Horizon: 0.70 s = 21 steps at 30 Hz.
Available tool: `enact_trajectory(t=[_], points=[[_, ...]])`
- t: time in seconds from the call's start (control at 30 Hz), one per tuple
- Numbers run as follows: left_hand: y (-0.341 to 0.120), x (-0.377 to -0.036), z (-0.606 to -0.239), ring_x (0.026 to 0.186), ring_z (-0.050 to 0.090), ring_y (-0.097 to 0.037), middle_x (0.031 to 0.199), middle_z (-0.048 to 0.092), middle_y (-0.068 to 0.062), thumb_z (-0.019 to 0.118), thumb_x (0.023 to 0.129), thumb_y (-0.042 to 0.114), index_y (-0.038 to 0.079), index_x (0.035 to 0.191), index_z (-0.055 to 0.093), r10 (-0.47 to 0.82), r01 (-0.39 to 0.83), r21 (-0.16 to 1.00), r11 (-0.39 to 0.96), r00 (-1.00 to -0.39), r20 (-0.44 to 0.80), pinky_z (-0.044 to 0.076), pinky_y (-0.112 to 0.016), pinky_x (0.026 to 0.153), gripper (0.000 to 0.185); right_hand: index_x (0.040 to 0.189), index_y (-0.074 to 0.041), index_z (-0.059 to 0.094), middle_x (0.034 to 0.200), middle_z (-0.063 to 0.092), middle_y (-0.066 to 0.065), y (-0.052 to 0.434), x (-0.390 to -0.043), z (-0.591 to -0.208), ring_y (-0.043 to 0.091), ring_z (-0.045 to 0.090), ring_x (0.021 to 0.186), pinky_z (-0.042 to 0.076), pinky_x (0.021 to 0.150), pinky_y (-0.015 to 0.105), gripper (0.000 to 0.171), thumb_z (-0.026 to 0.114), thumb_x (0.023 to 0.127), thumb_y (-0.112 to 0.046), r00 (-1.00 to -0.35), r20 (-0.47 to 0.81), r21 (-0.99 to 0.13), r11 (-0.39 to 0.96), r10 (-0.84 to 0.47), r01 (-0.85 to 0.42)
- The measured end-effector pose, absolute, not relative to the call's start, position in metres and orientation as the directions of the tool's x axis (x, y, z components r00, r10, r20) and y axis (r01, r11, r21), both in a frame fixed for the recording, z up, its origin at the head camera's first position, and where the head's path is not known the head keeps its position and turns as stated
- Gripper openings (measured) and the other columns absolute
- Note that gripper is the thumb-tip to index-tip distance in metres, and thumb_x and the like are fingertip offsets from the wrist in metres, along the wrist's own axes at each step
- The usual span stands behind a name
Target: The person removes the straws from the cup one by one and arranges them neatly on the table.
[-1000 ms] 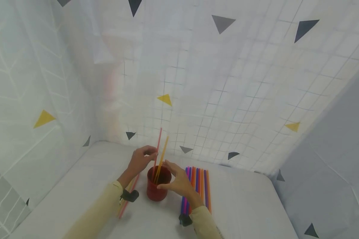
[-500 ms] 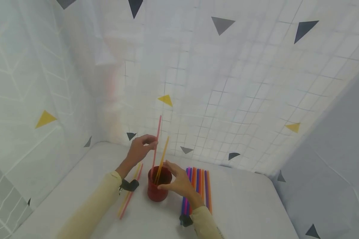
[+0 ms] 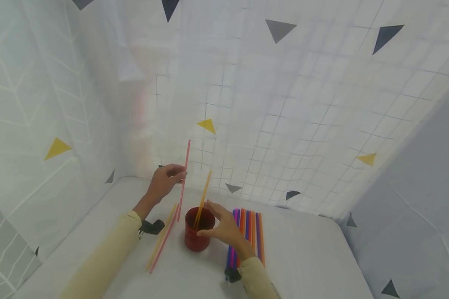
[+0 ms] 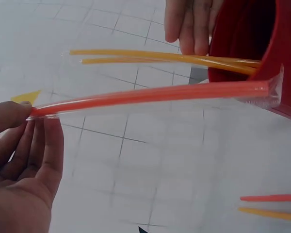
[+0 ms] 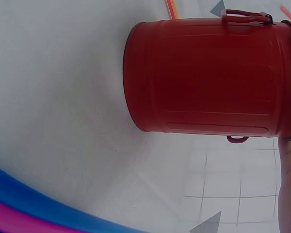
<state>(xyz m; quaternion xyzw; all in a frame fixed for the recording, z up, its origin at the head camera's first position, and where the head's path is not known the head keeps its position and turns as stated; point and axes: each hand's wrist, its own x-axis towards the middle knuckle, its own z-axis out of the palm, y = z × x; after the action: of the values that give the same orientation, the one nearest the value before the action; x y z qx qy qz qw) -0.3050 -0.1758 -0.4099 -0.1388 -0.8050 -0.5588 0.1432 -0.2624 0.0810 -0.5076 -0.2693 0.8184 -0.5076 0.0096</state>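
Note:
My left hand [image 3: 161,182] pinches a pinkish-red drinking straw [image 3: 181,195] near its upper part, left of a small red bucket [image 3: 196,241]. Clear wrapping encloses this straw, as the left wrist view shows; its lower end hangs outside the bucket's mouth. Two yellow-orange straws [image 4: 136,55] lean inside the bucket and stick out above the rim. My right hand [image 3: 224,226] holds the bucket at its rim from the right, thumb toward the near side and fingers on the far side. Small loop handles [image 5: 245,17] show on the bucket's side in the right wrist view.
On the white table [image 3: 303,249], a row of blue, pink, orange and purple straws [image 3: 255,232] lies right of the bucket, partly under my right wrist. A yellow and a red straw [image 3: 160,253] lie to the left. A patterned white sheet [image 3: 284,104] rises behind.
My left hand has lifted the pinkish-red straw up out of the bucket and moved it left, clear of the rim. The right hand and the bucket have stayed in place.

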Motion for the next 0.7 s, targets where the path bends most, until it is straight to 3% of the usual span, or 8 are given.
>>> enact_trajectory(t=[0.2, 0.4, 0.7], points=[[-0.187, -0.304, -0.432, 0.090, 0.068, -0.019, 0.102, 0.070, -0.005, 0.067, 0.094, 0.026, 0.012, 0.115, 0.067, 0.045, 0.312, 0.890, 0.334, -0.948, 0.316, 0.058, -0.035, 0.080, 0.025, 0.148, -0.040, 0.035, 0.141, 0.051, -0.014, 0.080, -0.262, -0.506, 0.006, 0.040, 0.135, 0.040, 0.106, 0.042, 0.094, 0.088, 0.071, -0.040, -0.869, 0.233, -0.836, 0.365, -0.437, -0.408], [-0.199, -0.302, -0.460, 0.088, 0.068, -0.019, 0.104, 0.070, -0.011, 0.065, 0.095, 0.025, 0.008, 0.117, 0.067, 0.029, 0.273, 0.884, 0.379, -0.959, 0.284, 0.058, -0.035, 0.079, 0.027, 0.149, -0.037, 0.036, 0.142, 0.051, -0.012, 0.079, -0.262, -0.505, 0.007, 0.040, 0.135, 0.039, 0.107, 0.040, 0.095, 0.088, 0.069, -0.041, -0.865, 0.242, -0.838, 0.356, -0.440, -0.415], [-0.216, -0.298, -0.501, 0.085, 0.068, -0.018, 0.103, 0.070, -0.008, 0.065, 0.095, 0.025, 0.007, 0.116, 0.067, 0.003, 0.206, 0.854, 0.477, -0.972, 0.233, 0.058, -0.032, 0.076, 0.028, 0.148, -0.037, 0.035, 0.143, 0.049, -0.014, 0.078, -0.262, -0.506, 0.008, 0.039, 0.136, 0.039, 0.107, 0.044, 0.095, 0.088, 0.069, -0.043, -0.866, 0.246, -0.829, 0.368, -0.436, -0.421]])
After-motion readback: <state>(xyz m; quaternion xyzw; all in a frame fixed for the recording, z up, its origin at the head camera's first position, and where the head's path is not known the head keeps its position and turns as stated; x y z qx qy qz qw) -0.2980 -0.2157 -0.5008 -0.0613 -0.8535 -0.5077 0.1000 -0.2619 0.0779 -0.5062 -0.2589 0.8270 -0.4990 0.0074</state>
